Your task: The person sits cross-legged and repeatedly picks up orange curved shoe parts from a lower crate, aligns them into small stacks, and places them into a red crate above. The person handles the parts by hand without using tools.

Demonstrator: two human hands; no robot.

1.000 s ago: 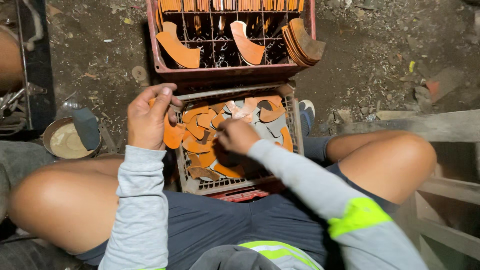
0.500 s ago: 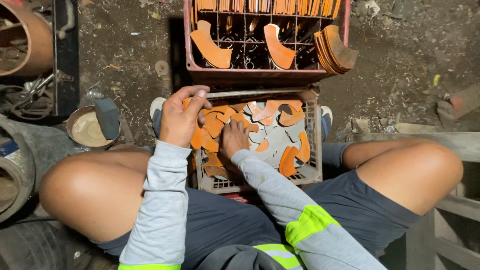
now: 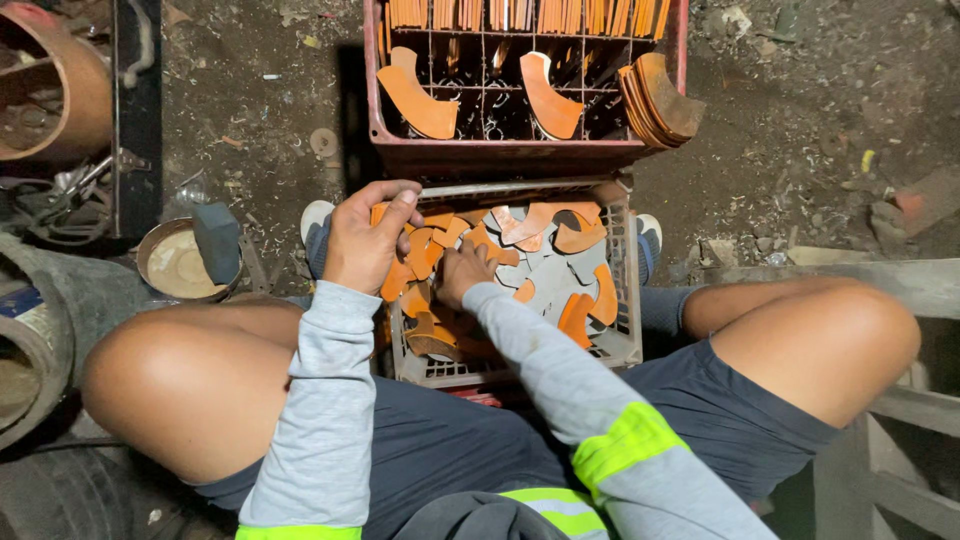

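I sit with a white plastic crate (image 3: 625, 345) between my knees, full of several curved orange and grey pieces (image 3: 560, 255). My left hand (image 3: 368, 240) is closed on a small stack of orange pieces at the crate's left rim. My right hand (image 3: 462, 272) reaches into the crate with its fingers on the loose pieces; whether it grips one is hidden. Beyond it stands a red divided crate (image 3: 500, 155) with two orange curved pieces (image 3: 415, 100) lying on its grid, a row of pieces standing at its far side, and a stack (image 3: 660, 95) at its right corner.
A round tin of pale paste with a dark block across it (image 3: 185, 262) sits left of my knee. A large rusty pipe (image 3: 45, 95) and metal clutter lie far left. A wooden frame (image 3: 880, 400) stands on the right. The ground is dirt strewn with debris.
The view has shifted, so the crates sit further right in frame. My left hand keeps its stack at the crate's rim; my right hand has moved slightly among the loose pieces.
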